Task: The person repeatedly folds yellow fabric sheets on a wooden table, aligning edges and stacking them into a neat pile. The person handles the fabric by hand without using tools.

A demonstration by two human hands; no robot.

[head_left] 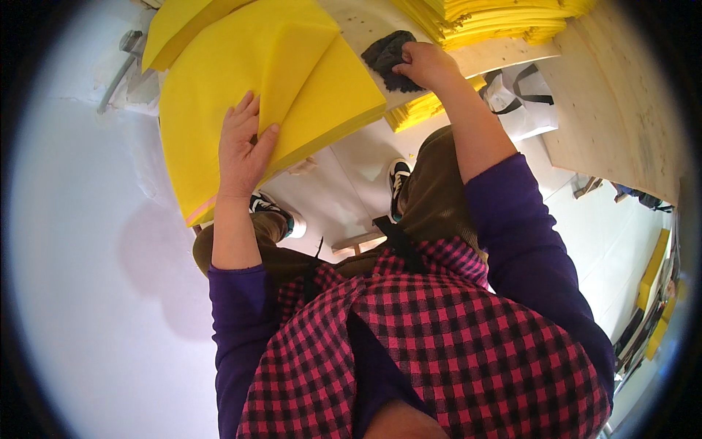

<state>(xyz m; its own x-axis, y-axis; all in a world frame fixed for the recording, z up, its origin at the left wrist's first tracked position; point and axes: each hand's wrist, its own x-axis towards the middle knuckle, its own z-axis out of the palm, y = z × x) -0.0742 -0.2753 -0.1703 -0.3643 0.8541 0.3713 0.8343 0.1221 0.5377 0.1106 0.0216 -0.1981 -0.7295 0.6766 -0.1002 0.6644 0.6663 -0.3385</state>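
A thick stack of yellow foam-like sheets [219, 66] lies in front of me, its near edge overhanging the table. The top sheet has a raised fold [296, 55] running through it. My left hand [245, 150] rests on the stack with fingers stretched out and thumb apart, close to the base of that fold. To the right of the stack, my right hand [431, 66] has its fingers closed on a crumpled dark grey cloth [385, 57], which lies on the pale tabletop [358, 18]. The underside of the cloth is hidden.
More yellow sheets [504, 18] are piled at the far right, with others [420, 113] on a level below the tabletop. A white bag with dark handles [523, 102] stands beside a wooden panel [621, 95]. A white wall [95, 219] borders my left side.
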